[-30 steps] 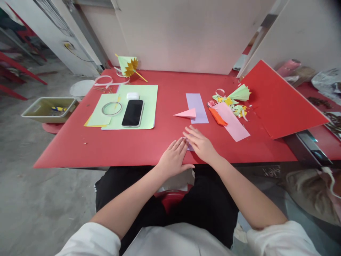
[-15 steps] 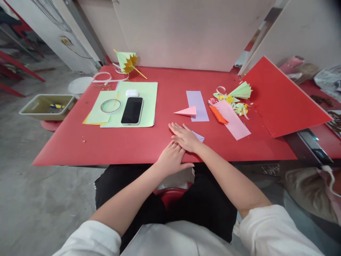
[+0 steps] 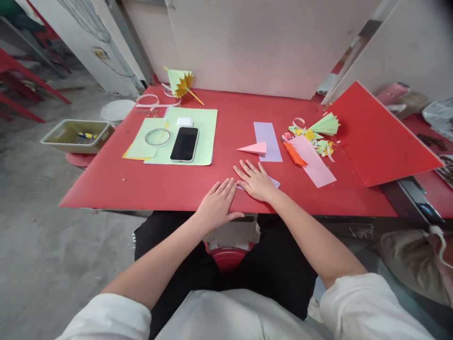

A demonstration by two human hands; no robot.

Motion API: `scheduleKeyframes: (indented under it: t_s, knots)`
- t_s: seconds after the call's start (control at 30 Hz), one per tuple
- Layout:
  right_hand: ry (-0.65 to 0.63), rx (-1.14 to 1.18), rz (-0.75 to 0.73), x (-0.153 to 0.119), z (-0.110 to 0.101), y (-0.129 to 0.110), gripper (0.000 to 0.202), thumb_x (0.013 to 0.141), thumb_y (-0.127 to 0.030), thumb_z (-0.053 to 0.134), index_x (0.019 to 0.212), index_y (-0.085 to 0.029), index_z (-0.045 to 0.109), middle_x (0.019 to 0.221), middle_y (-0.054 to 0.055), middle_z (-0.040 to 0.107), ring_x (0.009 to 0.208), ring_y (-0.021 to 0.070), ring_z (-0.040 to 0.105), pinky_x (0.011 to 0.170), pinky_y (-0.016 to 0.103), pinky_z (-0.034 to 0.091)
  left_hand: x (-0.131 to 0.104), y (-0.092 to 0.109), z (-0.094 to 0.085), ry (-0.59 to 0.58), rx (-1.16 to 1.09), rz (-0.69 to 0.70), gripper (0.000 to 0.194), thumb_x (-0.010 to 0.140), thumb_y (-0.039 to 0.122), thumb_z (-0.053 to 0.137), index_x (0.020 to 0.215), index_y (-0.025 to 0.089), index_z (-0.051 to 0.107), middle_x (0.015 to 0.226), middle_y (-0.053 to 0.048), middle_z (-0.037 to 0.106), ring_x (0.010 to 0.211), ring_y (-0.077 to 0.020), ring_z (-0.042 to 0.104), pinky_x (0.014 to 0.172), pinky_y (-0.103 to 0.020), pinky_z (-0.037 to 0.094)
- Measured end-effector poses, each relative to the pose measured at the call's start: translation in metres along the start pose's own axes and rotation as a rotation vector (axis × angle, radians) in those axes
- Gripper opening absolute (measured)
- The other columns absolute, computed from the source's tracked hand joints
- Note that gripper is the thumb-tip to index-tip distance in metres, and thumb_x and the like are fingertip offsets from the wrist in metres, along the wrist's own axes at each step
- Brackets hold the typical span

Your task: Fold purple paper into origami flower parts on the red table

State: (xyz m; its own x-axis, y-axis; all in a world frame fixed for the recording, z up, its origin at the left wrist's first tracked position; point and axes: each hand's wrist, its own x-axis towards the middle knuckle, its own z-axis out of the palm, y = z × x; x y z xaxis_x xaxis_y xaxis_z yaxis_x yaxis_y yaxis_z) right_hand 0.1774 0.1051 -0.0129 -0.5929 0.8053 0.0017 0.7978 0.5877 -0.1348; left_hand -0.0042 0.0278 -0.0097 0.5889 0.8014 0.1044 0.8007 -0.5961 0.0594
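**Pressing the folded purple paper [image 3: 274, 182] flat**

We are keeping both palms low over the red desk [image 3: 170, 189], near its front edge. Our right hand [image 3: 260, 185] is lying across the folded purple paper, its fingers spreading wide and flat, pressing rather than gripping. Our left hand [image 3: 216, 206] is resting just beside it, fingers straight and nearly together, thumb pointing out; its fingertips are reaching the paper's left end, or coming very near—we are not seeing enough under them to tell. Neither hand is pinching anything.

For a crisp crease, we are judging that one hand should be anchoring the paper while the other is running firm, even pressure along the fold. Edges should be staying aligned; pushing sideways could be skewing the thin layers.

Compared with half a second ago, our hands are parting: the right was overlapping the left fingertips, and now it is opening its fingers wider, with a purple sliver showing between the hands. The paper's right end is still peeking out past the right hand. Farther in, the pink folded triangle [image 3: 256, 148] is still lying partly over the purple strip [image 3: 271, 141]—both are keeping their places relative to each other.
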Motion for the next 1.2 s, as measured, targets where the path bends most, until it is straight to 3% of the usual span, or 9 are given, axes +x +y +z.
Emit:
scheduleKeyframes:
  t_s: [0.23, 0.43, 0.57, 0.73, 0.87, 0.93, 1.07, 1.1, 1.2]
  knots:
    - [0.008, 0.021, 0.005, -0.003, -0.001, 0.003, 0.055, 0.092, -0.049, 0.018, 0.142, -0.026, 0.022, 0.150, 0.007, 0.020, 0.139, 0.0259, 0.015, 0.108, 0.057, 0.011, -0.001, 0.000, 0.000, 0.093, -0.102, -0.061, 0.083, 0.083, 0.066, 0.030, 0.139, 0.005, 0.028, 0.142, -0.019, 0.036, 0.132, -0.0267, 0.032, 0.108, -0.041, 0.025]
    - [0.028, 0.069, 0.008, -0.003, 0.001, 0.001, 0.052, 0.093, -0.038, 0.023, 0.143, -0.025, 0.020, 0.150, 0.006, 0.021, 0.139, 0.0233, 0.014, 0.109, 0.055, 0.008, 0.005, 0.021, 0.002, 0.159, -0.077, -0.055, 0.061, 0.089, 0.051, 0.035, 0.131, 0.007, 0.042, 0.137, -0.018, 0.043, 0.124, -0.0302, 0.042, 0.101, -0.043, 0.033]
    - [0.053, 0.277, 0.005, -0.001, -0.001, 0.006, 0.055, 0.091, -0.032, 0.029, 0.143, -0.023, 0.018, 0.150, 0.006, 0.023, 0.139, 0.0201, 0.017, 0.111, 0.051, 0.008, 0.009, 0.029, 0.006, 0.155, -0.039, -0.075, 0.058, 0.089, 0.048, 0.035, 0.129, 0.006, 0.045, 0.135, -0.017, 0.047, 0.123, -0.0308, 0.042, 0.102, -0.044, 0.032]
    - [0.440, 0.982, 0.247, -0.019, -0.020, 0.026, 0.046, 0.087, -0.034, 0.039, 0.130, -0.021, 0.045, 0.138, 0.009, 0.046, 0.128, 0.0198, 0.041, 0.106, 0.041, 0.032, 0.012, 0.027, 0.003, 0.166, -0.026, -0.065, 0.054, 0.090, 0.046, 0.036, 0.125, 0.007, 0.048, 0.130, -0.016, 0.051, 0.118, -0.0299, 0.045, 0.099, -0.043, 0.034]
    - [0.772, 1.352, 0.485, -0.077, -0.033, 0.021, 0.033, 0.081, -0.040, 0.055, 0.107, -0.022, 0.062, 0.107, 0.008, 0.066, 0.089, 0.0200, 0.065, 0.082, 0.039, 0.051, 0.006, 0.030, 0.003, 0.204, -0.010, -0.013, 0.060, 0.088, 0.049, 0.039, 0.131, 0.008, 0.042, 0.125, -0.016, 0.054, 0.114, -0.0301, 0.047, 0.100, -0.046, 0.032]
    - [0.625, 1.521, 0.514, -0.111, -0.028, 0.003, 0.028, 0.079, -0.044, 0.057, 0.092, -0.022, 0.068, 0.084, 0.007, 0.069, 0.069, 0.0171, 0.064, 0.062, 0.032, 0.053, 0.002, 0.034, 0.007, 0.237, -0.009, 0.036, 0.054, 0.087, 0.044, 0.044, 0.128, 0.010, 0.045, 0.116, -0.014, 0.058, 0.110, -0.0285, 0.050, 0.100, -0.046, 0.032]
    - [-0.072, 1.716, 0.459, -0.150, 0.003, -0.045, 0.049, 0.076, -0.059, 0.052, 0.071, -0.014, 0.070, 0.064, 0.010, 0.066, 0.057, 0.0170, 0.061, 0.048, 0.027, 0.050, -0.007, 0.041, 0.015, 0.413, -0.048, 0.111, 0.028, 0.087, 0.014, 0.044, 0.111, 0.017, 0.058, 0.092, -0.007, 0.064, 0.093, -0.0202, 0.056, 0.096, -0.040, 0.038]
    - [-0.114, 1.733, 0.534, -0.151, 0.010, -0.055, 0.049, 0.076, -0.059, 0.052, 0.078, -0.014, 0.071, 0.068, 0.010, 0.066, 0.060, 0.0158, 0.062, 0.049, 0.026, 0.050, -0.008, 0.044, 0.016, 0.465, -0.076, 0.124, 0.028, 0.086, 0.011, 0.044, 0.108, 0.018, 0.059, 0.088, -0.006, 0.064, 0.090, -0.0191, 0.057, 0.093, -0.039, 0.040]
    - [0.061, 1.773, 0.754, -0.142, 0.020, -0.071, 0.053, 0.074, -0.062, 0.053, 0.087, -0.013, 0.070, 0.068, 0.007, 0.066, 0.056, 0.0130, 0.060, 0.043, 0.022, 0.048, -0.015, 0.051, 0.016, 0.568, -0.169, 0.149, 0.027, 0.086, 0.012, 0.046, 0.107, 0.020, 0.060, 0.084, -0.005, 0.065, 0.086, -0.0183, 0.057, 0.083, -0.036, 0.045]
